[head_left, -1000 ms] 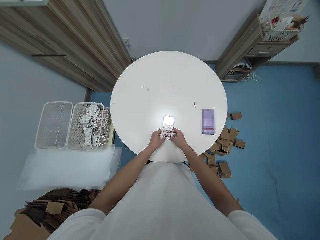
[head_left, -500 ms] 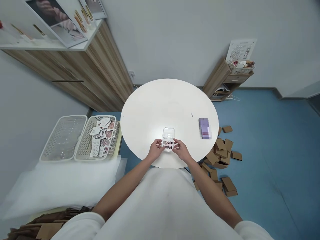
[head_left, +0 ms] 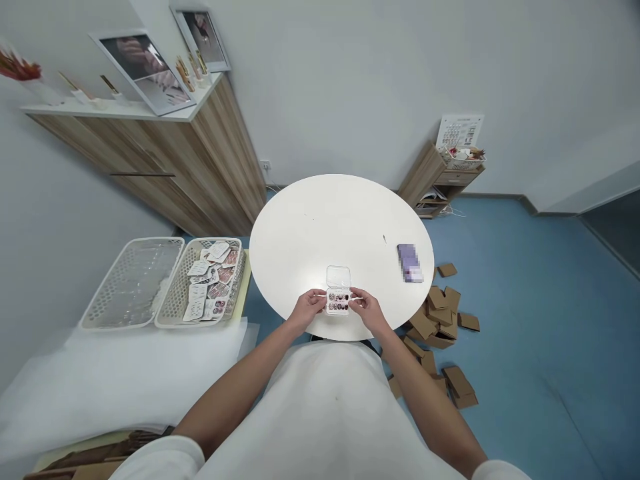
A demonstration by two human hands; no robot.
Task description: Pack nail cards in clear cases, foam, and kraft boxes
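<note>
A small clear plastic case [head_left: 338, 301] with its lid raised lies at the near side of the white round table [head_left: 340, 220]. Two rows of small dark and pinkish pieces fill its lower half. My left hand [head_left: 311, 308] grips the left edge of the case with curled fingers. On the opposite edge, my right hand [head_left: 367, 310] holds the case between thumb and fingers. A purple stack [head_left: 410, 262], partly pixelated, rests at the table's right side.
White mesh baskets stand at left, one holding packets [head_left: 197, 290]. Small brown cardboard boxes [head_left: 440, 313] are piled on the floor at right. Behind are a wooden cabinet [head_left: 200, 153] and a small shelf [head_left: 440, 180].
The camera view has shifted, so the cabinet top shows more fully. Both hands still hold the case; the left thumb has moved off its pieces to the edge.
</note>
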